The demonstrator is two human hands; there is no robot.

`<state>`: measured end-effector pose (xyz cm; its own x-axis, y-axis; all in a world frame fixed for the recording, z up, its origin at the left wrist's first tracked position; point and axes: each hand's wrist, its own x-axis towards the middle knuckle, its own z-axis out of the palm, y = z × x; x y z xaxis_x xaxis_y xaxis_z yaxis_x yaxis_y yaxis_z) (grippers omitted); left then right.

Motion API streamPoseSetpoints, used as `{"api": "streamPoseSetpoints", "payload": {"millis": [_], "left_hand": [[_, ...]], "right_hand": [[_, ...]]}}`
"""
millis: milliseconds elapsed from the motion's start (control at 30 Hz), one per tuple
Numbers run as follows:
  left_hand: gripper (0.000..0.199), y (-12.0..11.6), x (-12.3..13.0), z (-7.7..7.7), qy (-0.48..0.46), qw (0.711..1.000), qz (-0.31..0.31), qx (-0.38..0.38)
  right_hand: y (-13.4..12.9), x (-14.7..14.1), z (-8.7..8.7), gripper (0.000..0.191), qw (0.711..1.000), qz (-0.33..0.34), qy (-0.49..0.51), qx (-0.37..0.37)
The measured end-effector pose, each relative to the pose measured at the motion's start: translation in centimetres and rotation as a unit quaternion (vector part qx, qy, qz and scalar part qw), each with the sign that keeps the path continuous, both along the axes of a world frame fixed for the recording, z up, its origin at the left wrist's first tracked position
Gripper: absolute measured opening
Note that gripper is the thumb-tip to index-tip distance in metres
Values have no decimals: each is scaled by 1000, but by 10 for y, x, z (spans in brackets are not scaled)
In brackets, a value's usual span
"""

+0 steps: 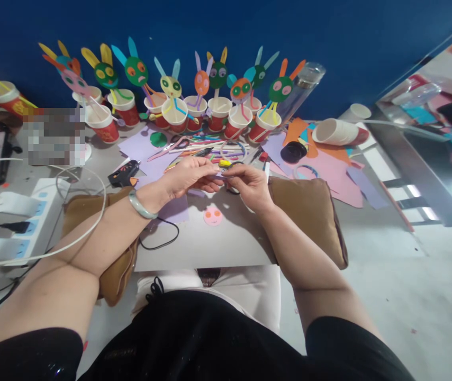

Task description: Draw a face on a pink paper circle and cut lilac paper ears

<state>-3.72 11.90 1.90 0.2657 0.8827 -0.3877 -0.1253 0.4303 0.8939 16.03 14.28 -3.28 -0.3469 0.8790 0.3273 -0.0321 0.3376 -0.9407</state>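
My left hand (189,176), with a bracelet at its wrist, and my right hand (250,186) meet over the middle of the table. Both sets of fingers pinch a small piece of purple paper (219,175), partly covered by the fingertips. Just below them a pink paper disc (212,216) lies flat, with two orange eye circles and a drawn mouth. A black glue gun (125,172) rests left of my left hand, by sheets of purple paper (133,144). Behind my fingers lie many coloured sticks (206,145).
Red-and-white paper cups (174,115) holding paper rabbit-eared figures line the blue wall. Brown cushions (307,219) lie under both forearms. At left are a power strip (37,222) and white cables. Stacked cups (335,132), a black lid (292,152) and pink paper (339,177) are at right.
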Motion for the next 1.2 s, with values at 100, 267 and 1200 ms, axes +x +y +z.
{"api": "streamPoseSetpoints", "payload": {"millis": [100, 267, 1200], "left_hand": [[12, 0, -1, -3, -3, 1000, -2, -6], [12, 1, -1, -5, -10, 1000, 3, -12], [8, 1, -6, -13, 92, 985, -76, 125]], "right_hand": [[0, 0, 0, 5, 1000, 1, -2, 2], [1, 1, 0, 7, 1000, 7, -16, 1], [-2, 1, 10, 51, 989, 23, -94, -110]]}}
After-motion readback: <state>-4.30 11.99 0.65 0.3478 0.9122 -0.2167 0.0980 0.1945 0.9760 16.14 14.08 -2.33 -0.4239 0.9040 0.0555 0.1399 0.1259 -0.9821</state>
